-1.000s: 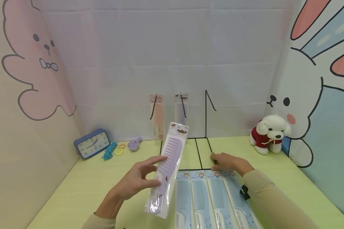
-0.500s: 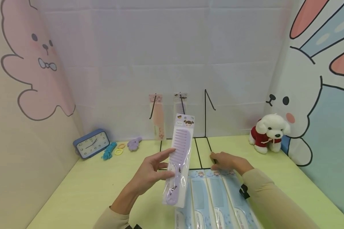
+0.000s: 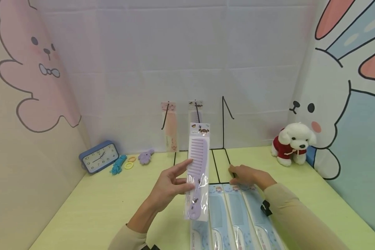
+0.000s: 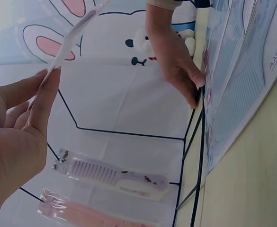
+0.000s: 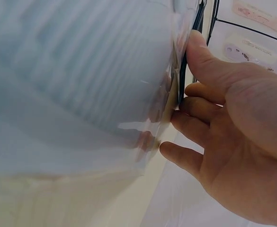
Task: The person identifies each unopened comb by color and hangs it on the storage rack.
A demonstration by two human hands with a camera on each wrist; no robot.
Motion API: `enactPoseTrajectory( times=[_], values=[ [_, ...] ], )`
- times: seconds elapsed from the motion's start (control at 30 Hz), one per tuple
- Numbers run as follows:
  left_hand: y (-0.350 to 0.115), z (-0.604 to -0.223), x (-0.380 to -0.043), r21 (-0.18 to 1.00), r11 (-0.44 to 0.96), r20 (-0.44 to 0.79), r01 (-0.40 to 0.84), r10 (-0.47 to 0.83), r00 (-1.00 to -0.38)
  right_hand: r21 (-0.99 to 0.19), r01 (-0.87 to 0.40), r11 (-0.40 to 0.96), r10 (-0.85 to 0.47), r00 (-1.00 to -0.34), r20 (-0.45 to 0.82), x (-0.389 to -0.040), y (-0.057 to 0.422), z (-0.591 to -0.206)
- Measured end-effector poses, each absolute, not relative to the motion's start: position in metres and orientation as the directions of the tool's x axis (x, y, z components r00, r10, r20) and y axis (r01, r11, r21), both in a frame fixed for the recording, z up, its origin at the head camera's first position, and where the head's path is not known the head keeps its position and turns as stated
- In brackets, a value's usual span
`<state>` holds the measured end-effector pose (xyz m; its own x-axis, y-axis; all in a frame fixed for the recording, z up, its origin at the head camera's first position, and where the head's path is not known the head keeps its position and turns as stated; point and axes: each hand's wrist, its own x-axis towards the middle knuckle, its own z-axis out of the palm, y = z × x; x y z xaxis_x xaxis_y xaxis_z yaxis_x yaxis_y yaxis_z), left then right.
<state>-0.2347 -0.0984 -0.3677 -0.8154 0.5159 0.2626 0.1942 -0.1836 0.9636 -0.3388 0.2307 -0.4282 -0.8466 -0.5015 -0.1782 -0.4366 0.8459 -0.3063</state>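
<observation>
In the head view my left hand (image 3: 170, 182) pinches a purple wide-tooth comb in a clear pack (image 3: 199, 156), its printed header upward. The pack is nearly upright and partly covers a similar purple comb pack (image 3: 192, 106) hanging behind it on a black wire display rack (image 3: 223, 128). My right hand (image 3: 248, 176) grips the rack's base at its right side; in the right wrist view the thumb (image 5: 202, 52) lies along the black wire. A pink comb pack (image 3: 171, 128) hangs from the left hook. Nothing hangs on the right hook.
Several blue comb packs (image 3: 234, 215) lie side by side in front of the rack. At the left stand a blue clock (image 3: 100, 157), a blue cord bundle (image 3: 118, 165), two rings (image 3: 129, 165) and a purple figure (image 3: 145, 157). A plush dog (image 3: 292, 144) sits at the right.
My left hand has carried the purple comb pack rightward and slightly up, turning it from slanted to nearly upright. The right hand stays on the rack's base.
</observation>
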Motion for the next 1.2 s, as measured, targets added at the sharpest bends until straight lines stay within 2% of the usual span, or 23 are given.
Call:
enactPoseTrajectory(
  times=[0.3,0.6,0.8,0.97,1.2],
  values=[
    [-0.087,-0.364,-0.248,0.972,-0.14,0.233,0.19,0.446,-0.864,-0.304,-0.412,0.859,-0.479,-0.856,-0.193,-0.34,0.23,-0.424],
    [-0.076,-0.36,-0.287,0.976,-0.077,0.217,0.203,0.32,-0.922,-0.312,-0.435,0.844,-0.502,-0.847,-0.176,-0.338,0.23,-0.426],
    [-0.066,-0.356,-0.317,0.968,0.015,0.237,0.252,0.292,-0.927,-0.341,-0.432,0.835,-0.506,-0.846,-0.167,-0.337,0.232,-0.427],
    [-0.064,-0.353,-0.335,0.97,0.05,0.215,0.239,0.295,-0.931,-0.378,-0.412,0.829,-0.499,-0.85,-0.167,-0.337,0.233,-0.43],
    [-0.063,-0.349,-0.346,0.974,0.069,0.186,0.216,0.305,-0.934,-0.329,-0.392,0.859,-0.466,-0.865,-0.185,-0.337,0.231,-0.432]
  ],
)
